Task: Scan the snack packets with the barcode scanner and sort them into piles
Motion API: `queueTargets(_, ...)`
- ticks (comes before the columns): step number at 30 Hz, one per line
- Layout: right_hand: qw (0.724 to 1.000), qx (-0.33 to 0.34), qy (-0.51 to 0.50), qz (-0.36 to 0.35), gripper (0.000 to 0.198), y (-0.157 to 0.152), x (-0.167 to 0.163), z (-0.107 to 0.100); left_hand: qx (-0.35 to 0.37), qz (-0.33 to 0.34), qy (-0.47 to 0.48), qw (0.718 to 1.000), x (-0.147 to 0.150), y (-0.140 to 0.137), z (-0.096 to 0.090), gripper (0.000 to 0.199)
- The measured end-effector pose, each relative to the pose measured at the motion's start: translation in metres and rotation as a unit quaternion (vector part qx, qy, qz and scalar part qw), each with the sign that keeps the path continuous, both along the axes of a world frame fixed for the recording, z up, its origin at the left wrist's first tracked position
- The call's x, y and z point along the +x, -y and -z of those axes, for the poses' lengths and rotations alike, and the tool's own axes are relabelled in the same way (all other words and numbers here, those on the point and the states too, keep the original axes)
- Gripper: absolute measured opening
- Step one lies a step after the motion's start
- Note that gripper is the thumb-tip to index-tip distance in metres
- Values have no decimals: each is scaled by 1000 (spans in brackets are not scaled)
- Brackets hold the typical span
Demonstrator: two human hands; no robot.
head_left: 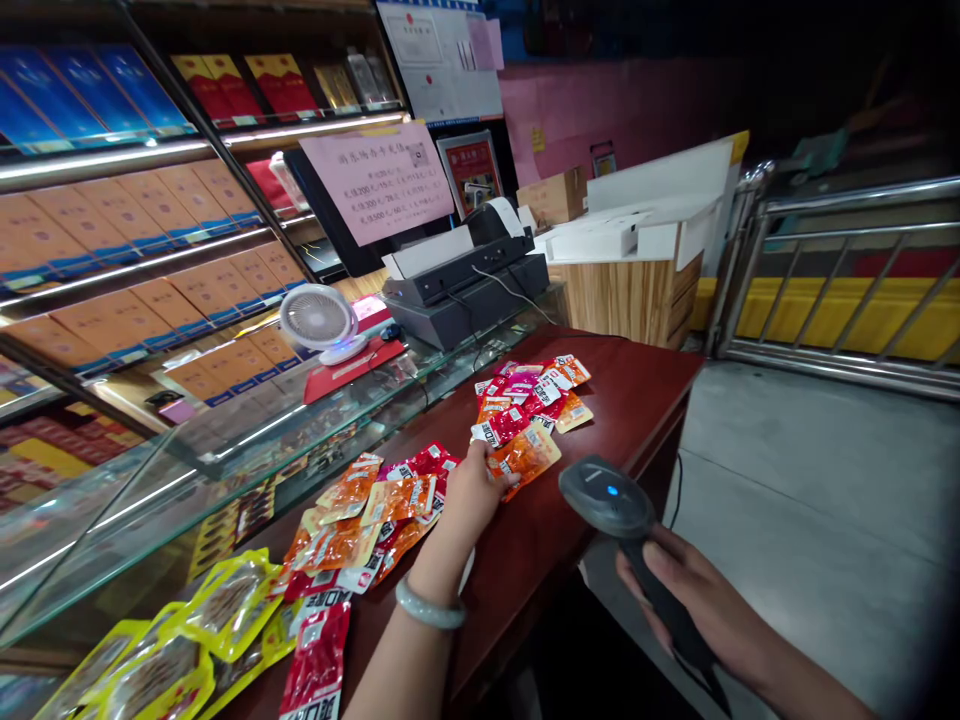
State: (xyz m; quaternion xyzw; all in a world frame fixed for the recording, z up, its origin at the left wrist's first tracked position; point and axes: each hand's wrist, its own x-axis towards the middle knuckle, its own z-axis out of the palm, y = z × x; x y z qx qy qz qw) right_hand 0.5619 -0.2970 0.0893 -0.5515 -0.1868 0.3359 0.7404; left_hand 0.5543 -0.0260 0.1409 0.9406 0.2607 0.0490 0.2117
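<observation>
My left hand [476, 485], with a pale bangle [430, 605] on its wrist, pinches the edge of an orange snack packet [529, 455] over the brown counter. My right hand [690, 580] is wrapped round the handle of a black barcode scanner [607, 497], which has a blue light on top and its head turned toward that packet. Just beyond the held packet lies a pile of red, pink and orange packets [525, 395]. Left of my left arm spreads a second pile of orange and red packets [352, 530]. Yellow-edged clear packets [165, 640] lie at the lower left.
A glass display case [247, 475] runs along the counter [630, 375]. On it stand a small white fan [319, 320] and a black cash register [465, 285] near a monitor with a pink sign [379, 180]. A metal railing [847, 205] rises at the right.
</observation>
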Motion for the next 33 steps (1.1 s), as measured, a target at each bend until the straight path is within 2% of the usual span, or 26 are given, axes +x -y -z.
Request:
queueTargets(5, 1000, 13, 9, -17, 50, -14, 1, -10, -22, 2, 2, 1000, -7, -3, 9, 44)
queueTargets(8, 1000, 16, 13, -22, 50, -20, 0, -11, -11, -9, -12, 1000, -9, -6, 5, 48)
queueTargets(13, 1000, 15, 7, -21, 49, -25, -2, -2, 32, -44, -46, 997, -28, -39, -23, 45)
queueTargets(16, 999, 13, 17, -33, 49, -27, -3, 2, 95, -110, -82, 986, -49, -66, -43, 42)
queueTargets(19, 999, 14, 16, -44, 48, -31, -3, 1, 184, -185, -27, 965, -63, -77, -51, 55)
queueTargets(22, 998, 10, 19, -61, 46, -35, -1, -3, 197, -192, 77, 958, -60, -69, -47, 59)
queueTargets(28, 995, 22, 23, -98, 45, -39, -3, -3, 143, -58, 194, 969, -33, -30, -36, 38)
queueTargets(31, 995, 20, 7, -92, 46, -39, -4, 1, 61, -13, 280, 958, -53, 0, -27, 38)
queueTargets(32, 996, 16, -5, -84, 48, -40, -3, 1, 12, -7, 293, 956, -67, 14, -21, 38)
queueTargets(33, 997, 10, -18, -74, 52, -41, -3, 1, -50, -8, 267, 963, -84, 28, -13, 37)
